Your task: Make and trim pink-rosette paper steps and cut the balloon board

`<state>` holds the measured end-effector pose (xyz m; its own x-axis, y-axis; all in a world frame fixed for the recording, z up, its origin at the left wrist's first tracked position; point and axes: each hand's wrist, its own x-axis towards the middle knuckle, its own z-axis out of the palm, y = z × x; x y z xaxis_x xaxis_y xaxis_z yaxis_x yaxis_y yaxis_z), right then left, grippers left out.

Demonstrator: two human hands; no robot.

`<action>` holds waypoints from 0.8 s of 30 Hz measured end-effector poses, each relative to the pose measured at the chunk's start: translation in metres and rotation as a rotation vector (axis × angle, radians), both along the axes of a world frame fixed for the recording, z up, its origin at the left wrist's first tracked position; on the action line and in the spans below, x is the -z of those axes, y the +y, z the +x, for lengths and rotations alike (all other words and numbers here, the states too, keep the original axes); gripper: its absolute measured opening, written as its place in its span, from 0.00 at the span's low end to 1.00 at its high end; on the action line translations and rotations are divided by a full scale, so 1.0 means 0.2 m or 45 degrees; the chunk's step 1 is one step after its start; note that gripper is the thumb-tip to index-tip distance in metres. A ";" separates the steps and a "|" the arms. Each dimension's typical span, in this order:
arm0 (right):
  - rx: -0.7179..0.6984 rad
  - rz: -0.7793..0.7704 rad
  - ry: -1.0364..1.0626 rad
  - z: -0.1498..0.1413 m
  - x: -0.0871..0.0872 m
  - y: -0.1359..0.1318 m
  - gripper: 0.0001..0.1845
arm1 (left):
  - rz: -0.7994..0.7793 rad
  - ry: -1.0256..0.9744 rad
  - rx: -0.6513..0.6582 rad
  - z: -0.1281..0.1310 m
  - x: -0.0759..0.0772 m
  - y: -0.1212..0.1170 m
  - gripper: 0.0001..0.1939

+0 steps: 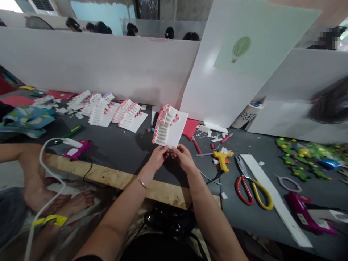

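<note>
Pinching the near edge, left hand [160,156] and right hand [183,157] hold the white card [176,133] extending away, pink-tipped strips [162,127] leftmost.

Light is flat and fairly dim; top-left corner blows out white. Tall white panel [197,83] catches a glare spot (soft-edged). Diffuse shadows sit on the worktop [122,145] beside the held card [176,132] and on the partition [81,54] behind. Edges stretch wide-angle, far right smears, upper right shows a pixelated block.
</note>
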<state>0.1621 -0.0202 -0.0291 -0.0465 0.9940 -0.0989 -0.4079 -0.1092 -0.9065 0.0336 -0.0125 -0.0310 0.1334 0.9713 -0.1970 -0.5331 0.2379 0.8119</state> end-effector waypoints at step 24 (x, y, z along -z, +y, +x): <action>0.282 0.295 -0.721 0.03 0.01 0.00 0.25 | 0.088 0.126 0.040 0.01 -0.01 -0.01 0.23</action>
